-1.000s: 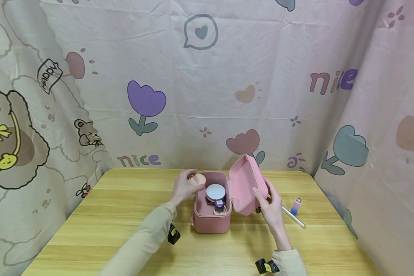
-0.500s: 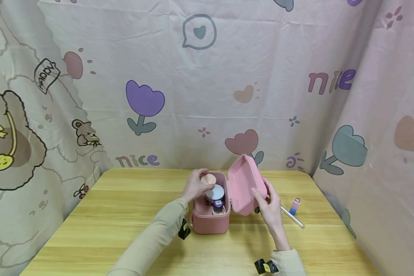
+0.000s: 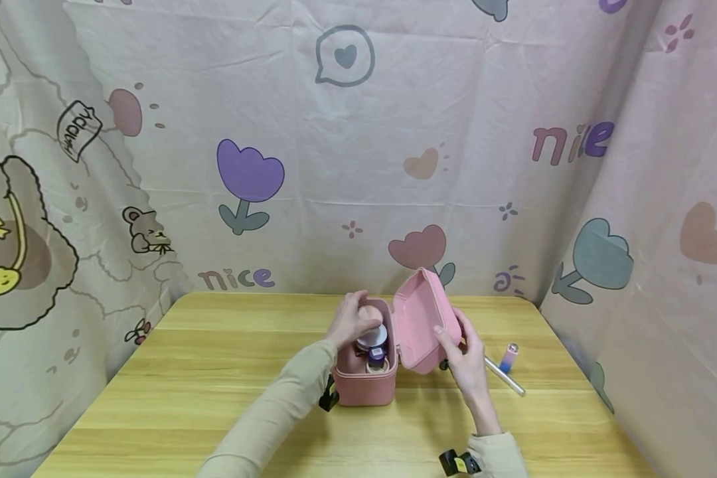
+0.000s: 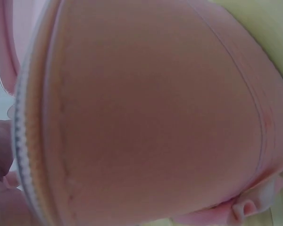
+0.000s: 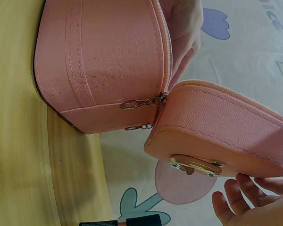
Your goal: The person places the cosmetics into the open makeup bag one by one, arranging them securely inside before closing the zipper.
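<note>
A pink zip-up cosmetic case (image 3: 366,392) stands unzipped on the table. My left hand (image 3: 348,321) reaches into its back part, holding a round peach-coloured disc (image 3: 372,313) between thumb and fingers. Just in front of the disc lie a white round-topped item (image 3: 370,337) and a small jar or bottle with a dark purple cap (image 3: 376,357). With my right hand (image 3: 469,362) I hold the hinged lid (image 3: 421,325) tilted up on the right. The right wrist view shows fingers (image 5: 247,188) beneath the lid's handle side. Case wall (image 4: 155,113) fills most of the left wrist view.
Right of the lid, a silver tube (image 3: 506,377) and a pink-and-blue lipstick-sized tube (image 3: 509,358) rest on the wooden table (image 3: 215,372). Zip pulls (image 5: 137,104) dangle at the case's hinge corner. A printed curtain (image 3: 311,166) hangs behind the table and at both sides.
My left hand has moved right and down, from above the case's left rim into its back part, carrying the peach disc. My right hand and the lid have stayed put.
</note>
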Action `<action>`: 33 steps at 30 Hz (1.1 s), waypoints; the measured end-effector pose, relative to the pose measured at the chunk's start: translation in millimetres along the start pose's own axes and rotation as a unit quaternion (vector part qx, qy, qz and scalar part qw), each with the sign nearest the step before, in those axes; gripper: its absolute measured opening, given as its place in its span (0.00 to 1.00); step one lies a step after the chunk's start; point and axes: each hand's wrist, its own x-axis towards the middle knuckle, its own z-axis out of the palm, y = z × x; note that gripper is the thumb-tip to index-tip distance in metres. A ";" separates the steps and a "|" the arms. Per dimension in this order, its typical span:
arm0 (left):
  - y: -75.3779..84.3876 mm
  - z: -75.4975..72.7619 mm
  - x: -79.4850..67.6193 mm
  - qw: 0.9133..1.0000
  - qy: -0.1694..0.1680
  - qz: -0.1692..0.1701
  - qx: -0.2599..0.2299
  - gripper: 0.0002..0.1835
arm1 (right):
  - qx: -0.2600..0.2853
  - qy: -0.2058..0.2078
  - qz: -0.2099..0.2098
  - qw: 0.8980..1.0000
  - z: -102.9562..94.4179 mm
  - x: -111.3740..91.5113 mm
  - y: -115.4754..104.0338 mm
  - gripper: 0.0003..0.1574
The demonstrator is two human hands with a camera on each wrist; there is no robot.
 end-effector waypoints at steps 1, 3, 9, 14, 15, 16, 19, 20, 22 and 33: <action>0.0 0.0 -0.7 1.000 0.000 0.001 0.002 0.37 | 0.000 0.000 0.001 1.000 0.2 0.0 0.0 0.33; -0.2 -0.7 -2.1 1.000 0.001 0.004 -0.002 0.37 | 0.000 0.000 0.002 1.000 0.5 0.0 -0.1 0.33; -2.8 -5.1 -4.9 1.000 0.013 0.014 -0.024 0.35 | -0.001 0.003 0.004 1.000 0.8 0.7 -1.9 0.32; -8.6 -8.6 -6.2 1.000 0.021 0.012 -0.015 0.35 | 0.001 0.002 0.004 1.000 0.0 0.4 -2.6 0.33; -9.7 -9.4 -6.6 1.000 0.023 0.008 -0.017 0.35 | 0.000 0.002 0.004 1.000 -0.2 0.3 -2.8 0.33; -10.8 -10.0 -6.9 1.000 0.024 0.004 -0.020 0.35 | 0.001 0.001 0.005 1.000 -0.3 0.2 -2.8 0.33; -14.4 -12.1 -7.9 0.999 0.030 0.003 -0.025 0.37 | 0.003 0.000 0.008 1.000 -0.8 0.1 -2.3 0.33; -15.7 -12.7 -8.1 0.999 0.033 0.001 -0.028 0.37 | 0.004 0.000 0.008 1.000 -0.9 0.1 -2.0 0.34; -18.1 -14.4 -8.7 0.999 0.036 -0.001 -0.032 0.36 | 0.005 0.000 0.009 1.000 -1.0 0.2 -1.5 0.34; -34.1 -22.7 -10.0 0.997 0.029 -0.043 -0.058 0.31 | 0.003 -0.003 0.015 1.000 1.5 -6.8 -24.0 0.34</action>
